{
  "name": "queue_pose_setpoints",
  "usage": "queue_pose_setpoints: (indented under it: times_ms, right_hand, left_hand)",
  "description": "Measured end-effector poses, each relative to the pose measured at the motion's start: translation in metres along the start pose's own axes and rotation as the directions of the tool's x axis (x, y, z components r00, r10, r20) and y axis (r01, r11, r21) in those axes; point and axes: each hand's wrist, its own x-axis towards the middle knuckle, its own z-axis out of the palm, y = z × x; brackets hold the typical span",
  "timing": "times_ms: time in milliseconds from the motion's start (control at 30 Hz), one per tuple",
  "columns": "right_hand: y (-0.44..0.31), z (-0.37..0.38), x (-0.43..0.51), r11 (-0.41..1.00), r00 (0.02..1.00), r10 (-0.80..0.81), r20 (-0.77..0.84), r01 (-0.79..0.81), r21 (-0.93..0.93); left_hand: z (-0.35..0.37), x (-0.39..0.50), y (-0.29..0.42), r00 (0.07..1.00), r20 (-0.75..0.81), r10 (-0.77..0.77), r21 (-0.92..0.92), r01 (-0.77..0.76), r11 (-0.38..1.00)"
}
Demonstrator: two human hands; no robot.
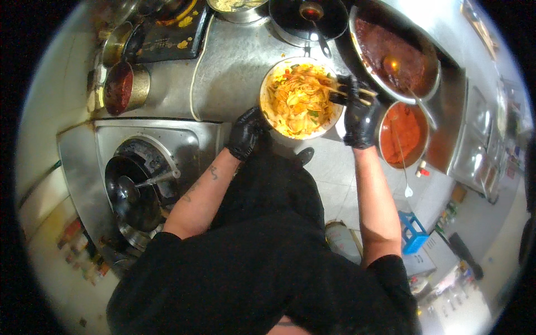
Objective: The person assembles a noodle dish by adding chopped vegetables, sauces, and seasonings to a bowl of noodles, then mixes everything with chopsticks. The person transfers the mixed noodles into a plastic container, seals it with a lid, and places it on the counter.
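A round white bowl [264, 90] full of flat noodles [297, 98] with red and green bits is held up in front of me at the counter's edge. Gloved in black, my left hand [247, 132] grips the bowl's lower left rim. My right hand [359, 113], also in a black glove, is closed around wooden chopsticks [333, 85] at the bowl's right side. The tips of the chopsticks reach into the noodles. Part of a white container shows behind the bowl, beside my right hand.
Red sauce [402, 134] fills a pot at the right; above it stands a large pan of dark red sauce [387, 46] with a ladle. A black pan [289, 21] stands behind the bowl. At the left, a wok [130, 184] rests on a stove. Left rear stands a metal pot [141, 86].
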Motion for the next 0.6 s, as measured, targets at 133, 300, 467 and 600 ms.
queue_pose_setpoints:
  times_ms: [133,300,467,600]
  right_hand:
    - [0.000,-0.040,-0.018,0.938,0.983,-0.141,-0.122,0.093,-0.334]
    - [-0.014,-0.073,-0.055,0.960,0.978,0.037,-0.207,-0.092,-0.263]
    - [0.024,-0.056,-0.070,0.964,0.954,0.200,-0.225,-0.233,-0.131]
    - [0.050,-0.026,-0.067,0.902,0.872,0.414,-0.260,-0.357,0.242]
  left_hand:
    - [-0.004,0.006,-0.009,0.990,-0.035,-0.137,-0.253,0.124,0.960]
    - [-0.012,0.012,-0.031,0.963,0.044,-0.265,-0.437,0.257,0.862]
    - [-0.027,0.016,-0.043,0.969,0.164,-0.183,-0.302,0.226,0.926]
    - [-0.027,0.015,-0.038,0.981,0.179,0.077,0.331,-0.134,0.934]
